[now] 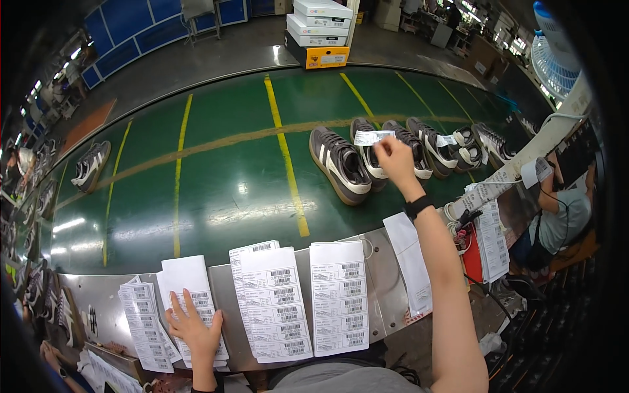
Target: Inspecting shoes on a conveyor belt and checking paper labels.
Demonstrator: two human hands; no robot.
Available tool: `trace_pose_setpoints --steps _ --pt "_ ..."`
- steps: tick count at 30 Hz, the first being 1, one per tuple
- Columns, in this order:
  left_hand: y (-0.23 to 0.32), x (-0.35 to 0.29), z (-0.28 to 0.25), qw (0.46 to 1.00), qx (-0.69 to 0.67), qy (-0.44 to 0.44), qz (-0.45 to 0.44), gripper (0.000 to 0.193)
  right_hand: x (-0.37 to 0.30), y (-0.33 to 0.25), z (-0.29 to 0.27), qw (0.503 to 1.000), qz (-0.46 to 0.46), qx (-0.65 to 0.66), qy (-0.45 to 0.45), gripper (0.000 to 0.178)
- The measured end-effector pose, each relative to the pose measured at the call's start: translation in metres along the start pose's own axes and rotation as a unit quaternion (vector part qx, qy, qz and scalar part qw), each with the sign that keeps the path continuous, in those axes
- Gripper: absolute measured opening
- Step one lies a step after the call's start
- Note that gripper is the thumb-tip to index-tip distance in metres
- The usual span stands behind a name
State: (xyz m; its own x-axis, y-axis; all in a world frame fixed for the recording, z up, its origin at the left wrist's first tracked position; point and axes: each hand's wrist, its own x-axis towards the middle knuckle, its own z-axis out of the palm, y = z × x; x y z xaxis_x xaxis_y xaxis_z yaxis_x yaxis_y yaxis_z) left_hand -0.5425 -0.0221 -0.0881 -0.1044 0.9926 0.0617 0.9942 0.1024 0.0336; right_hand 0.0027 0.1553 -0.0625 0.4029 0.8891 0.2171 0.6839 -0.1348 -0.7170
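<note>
My right hand (pixel 394 162) reaches out over the green conveyor belt (pixel 223 177) with its fingers pinched together. A small white barcode label (pixel 374 137) shows at the fingertips, over the top of a dark grey sneaker (pixel 371 169). Just left of it is another grey sneaker (pixel 339 167) with pale stripes and a white heel. My left hand (pixel 195 327) lies with fingers spread on a stack of barcode label sheets (pixel 185 270) on the metal ledge. The top sheet there looks partly blank.
More label stacks (pixel 274 301) (pixel 339 298) lie along the metal ledge (pixel 226 288). Several sneakers (pixel 432 147) stand at the belt's right, and a pair (pixel 92 166) sits far left. Shoe boxes (pixel 319 33) are piled beyond the belt. A post (pixel 544 141) with a fan (pixel 553 62) rises at right, near a seated person (pixel 565 219).
</note>
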Motion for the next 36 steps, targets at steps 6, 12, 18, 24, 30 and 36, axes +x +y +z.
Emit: trace_pose_setpoints --steps 6,12,18,24,30,36 --pt "-0.007 -0.005 0.013 0.998 0.002 0.060 0.016 0.092 -0.039 -0.018 0.044 0.949 -0.182 -0.209 -0.149 0.046" --pt "-0.004 -0.008 0.012 0.996 -0.027 0.088 0.018 0.090 -0.025 -0.019 0.057 0.914 -0.062 -0.331 -0.224 0.050" --pt "-0.008 -0.009 0.005 0.998 -0.060 0.026 -0.010 0.091 -0.071 -0.035 0.045 0.919 -0.088 -0.345 -0.171 0.069" --pt "-0.003 -0.016 -0.026 0.993 -0.109 -0.053 0.000 0.099 -0.180 -0.061 0.007 0.937 -0.234 -0.206 -0.160 0.062" --pt "0.024 -0.021 -0.067 0.987 -0.069 -0.141 0.022 0.096 -0.263 -0.087 0.006 0.891 -0.157 -0.191 -0.381 0.060" --pt "0.075 -0.008 -0.096 0.970 -0.074 -0.157 0.172 0.088 -0.301 -0.089 0.035 0.914 -0.239 -0.251 -0.211 0.023"
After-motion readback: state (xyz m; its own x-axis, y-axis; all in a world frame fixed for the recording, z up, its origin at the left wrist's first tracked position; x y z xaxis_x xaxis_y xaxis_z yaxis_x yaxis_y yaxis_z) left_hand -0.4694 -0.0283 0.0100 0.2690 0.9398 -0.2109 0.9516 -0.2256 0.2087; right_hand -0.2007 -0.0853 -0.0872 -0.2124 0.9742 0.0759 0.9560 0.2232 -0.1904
